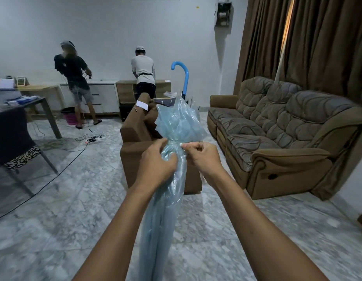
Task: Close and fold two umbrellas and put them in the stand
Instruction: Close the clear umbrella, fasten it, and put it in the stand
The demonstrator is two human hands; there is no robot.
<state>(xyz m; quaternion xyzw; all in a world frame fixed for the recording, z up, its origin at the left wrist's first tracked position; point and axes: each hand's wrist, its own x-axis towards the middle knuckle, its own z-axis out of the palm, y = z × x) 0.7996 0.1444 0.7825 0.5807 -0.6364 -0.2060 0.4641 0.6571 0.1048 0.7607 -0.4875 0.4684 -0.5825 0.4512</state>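
Closed blue umbrella (pixel 165 199) dead centre, running up from the bottom edge, loose canopy fanning out above both hands. Left hand (pixel 156 161) wrapped round the bunched plastic, fingers curled tight on it. Right hand (pixel 203 157) just beside it, thumb and forefinger pinching at the white snap (pixel 180 145). 2nd umbrella (pixel 185 78), blue hook handle, upright in the upper middle behind a brown armchair (pixel 135 134). Sofa (pixel 277 122) on the right, 2 people (pixel 74 74) at the far wall, upper left.
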